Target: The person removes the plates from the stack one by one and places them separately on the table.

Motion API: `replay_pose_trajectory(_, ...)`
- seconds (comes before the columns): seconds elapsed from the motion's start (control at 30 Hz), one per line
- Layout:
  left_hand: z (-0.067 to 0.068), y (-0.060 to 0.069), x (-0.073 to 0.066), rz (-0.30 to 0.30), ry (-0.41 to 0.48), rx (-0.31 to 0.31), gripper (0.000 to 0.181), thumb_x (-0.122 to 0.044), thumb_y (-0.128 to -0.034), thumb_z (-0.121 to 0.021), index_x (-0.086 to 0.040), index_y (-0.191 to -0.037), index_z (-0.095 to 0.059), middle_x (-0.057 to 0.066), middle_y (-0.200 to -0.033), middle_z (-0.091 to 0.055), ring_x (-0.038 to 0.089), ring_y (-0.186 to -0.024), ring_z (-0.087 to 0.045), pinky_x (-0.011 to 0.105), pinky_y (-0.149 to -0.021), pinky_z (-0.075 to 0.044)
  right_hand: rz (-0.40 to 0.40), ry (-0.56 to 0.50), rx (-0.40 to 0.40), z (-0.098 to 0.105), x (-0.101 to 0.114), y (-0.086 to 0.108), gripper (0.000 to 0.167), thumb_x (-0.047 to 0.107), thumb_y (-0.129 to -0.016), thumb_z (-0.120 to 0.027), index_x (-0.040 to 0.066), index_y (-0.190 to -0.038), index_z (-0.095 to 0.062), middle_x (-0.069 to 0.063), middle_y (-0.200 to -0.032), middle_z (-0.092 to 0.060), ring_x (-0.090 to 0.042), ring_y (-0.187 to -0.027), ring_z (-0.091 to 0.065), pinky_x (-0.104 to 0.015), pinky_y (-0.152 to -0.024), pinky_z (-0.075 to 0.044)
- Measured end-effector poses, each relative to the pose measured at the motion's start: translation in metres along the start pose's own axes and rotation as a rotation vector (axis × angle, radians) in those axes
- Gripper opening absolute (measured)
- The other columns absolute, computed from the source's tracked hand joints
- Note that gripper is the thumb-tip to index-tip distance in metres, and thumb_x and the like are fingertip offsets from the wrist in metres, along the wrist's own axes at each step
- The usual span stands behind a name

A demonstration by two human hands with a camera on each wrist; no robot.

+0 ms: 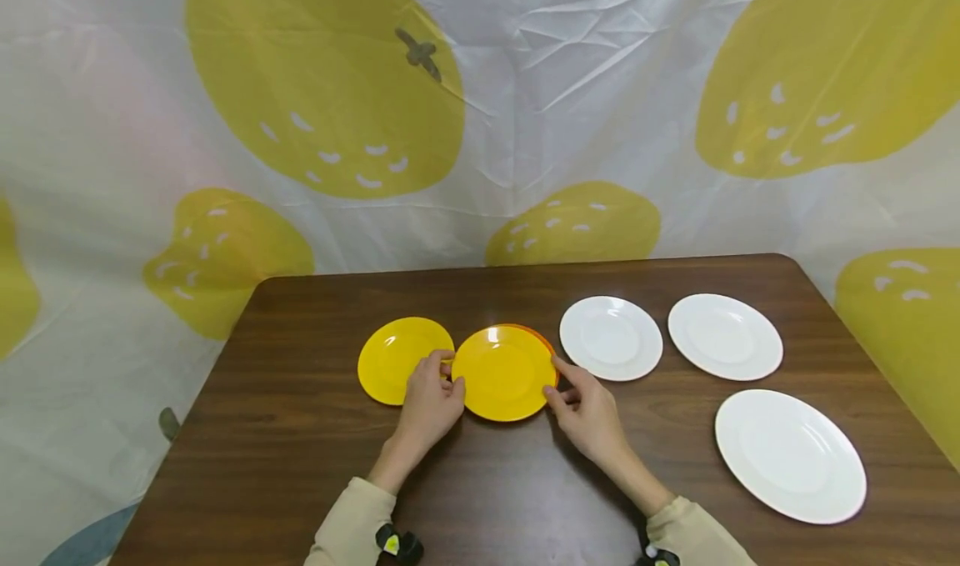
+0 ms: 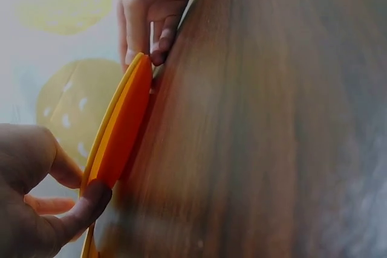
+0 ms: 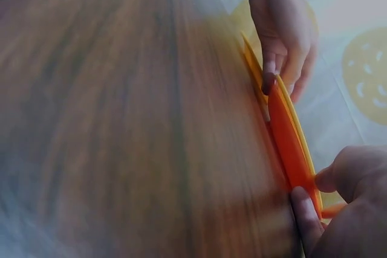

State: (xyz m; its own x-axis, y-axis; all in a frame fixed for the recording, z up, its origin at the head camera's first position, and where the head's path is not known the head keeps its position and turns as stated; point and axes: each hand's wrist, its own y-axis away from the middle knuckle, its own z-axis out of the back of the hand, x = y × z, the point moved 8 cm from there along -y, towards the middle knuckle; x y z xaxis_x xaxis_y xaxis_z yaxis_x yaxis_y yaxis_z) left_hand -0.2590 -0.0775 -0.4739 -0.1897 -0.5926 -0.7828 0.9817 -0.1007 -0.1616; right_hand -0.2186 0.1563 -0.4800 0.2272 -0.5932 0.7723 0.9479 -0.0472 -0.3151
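Observation:
A yellow plate (image 1: 504, 376) lies over an orange plate (image 1: 542, 338), whose rim peeks out at the upper right. My left hand (image 1: 432, 399) pinches the left edge of this pair. Opposite it, my right hand (image 1: 591, 412) pinches the right edge between thumb and fingers. Both wrist views show the orange plate's underside (image 2: 125, 140) below the yellow rim, near the tabletop. A second yellow plate (image 1: 392, 362) lies at the left, partly behind my left hand. Whether the pair touches the table cannot be made out.
Three white plates lie to the right: a small one (image 1: 611, 338), a larger one (image 1: 725, 337) at the back right, and the largest (image 1: 791, 456) nearer the front. The brown wooden table (image 1: 285, 433) ends at a curtain (image 1: 510, 116) printed with yellow fruit.

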Motion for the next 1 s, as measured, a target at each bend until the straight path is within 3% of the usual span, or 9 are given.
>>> replay_pose_trajectory(0.17, 0.003, -0.002, 0.005, 0.043, 0.066, -0.024, 0.034, -0.008, -0.091, -0.07, 0.0, -0.123, -0.063, 0.015, -0.099, -0.065, 0.018, -0.078, -0.067, 0.035, -0.074, -0.06, 0.001, 0.006, -0.009, 0.001, 0.001, 0.0, 0.046, 0.007, -0.089, -0.076, -0.001, -0.133, -0.065, -0.019, -0.121, -0.071, -0.019, -0.074, -0.072, -0.023, -0.067, -0.058)
replay_pose_trajectory(0.43, 0.003, -0.005, 0.016, 0.182, 0.309, 0.016, 0.037, -0.005, -0.0933, -0.068, 0.001, -0.129, -0.059, 0.018, -0.099, -0.066, 0.017, -0.07, -0.069, 0.03, -0.063, -0.06, -0.07, -0.027, -0.001, 0.002, -0.004, -0.001, 0.041, 0.002, -0.091, -0.07, 0.001, -0.132, -0.066, -0.015, -0.104, -0.076, -0.015, -0.069, -0.072, -0.019, -0.062, -0.055)
replay_pose_trajectory(0.57, 0.004, -0.005, 0.019, 0.227, 0.384, -0.003, 0.036, -0.001, -0.0932, -0.066, 0.002, -0.129, -0.062, 0.019, -0.097, -0.065, 0.015, -0.066, -0.069, 0.03, -0.062, -0.061, -0.076, -0.023, 0.0, 0.002, -0.005, -0.003, 0.041, 0.001, -0.091, -0.069, 0.002, -0.131, -0.067, -0.012, -0.092, -0.077, -0.012, -0.066, -0.071, -0.018, -0.06, -0.054)
replay_pose_trajectory(0.7, 0.008, -0.005, 0.02, 0.223, 0.396, -0.034, 0.035, 0.0, -0.0931, -0.066, 0.002, -0.128, -0.064, 0.019, -0.095, -0.066, 0.014, -0.064, -0.068, 0.03, -0.062, -0.061, -0.078, -0.009, -0.003, 0.001, -0.006, -0.004, 0.04, 0.001, -0.09, -0.07, 0.002, -0.13, -0.068, -0.007, -0.078, -0.076, -0.01, -0.064, -0.069, -0.018, -0.059, -0.052)
replay_pose_trajectory(1.0, 0.019, -0.004, 0.028, 0.215, 0.43, -0.067, 0.035, 0.003, -0.0933, -0.065, 0.004, -0.128, -0.064, 0.021, -0.1, -0.066, 0.014, -0.068, -0.067, 0.027, -0.062, -0.06, -0.088, -0.016, 0.002, -0.001, -0.007, -0.002, 0.041, 0.0, -0.089, -0.069, 0.001, -0.131, -0.067, -0.006, -0.075, -0.075, -0.008, -0.061, -0.067, -0.018, -0.06, -0.053)
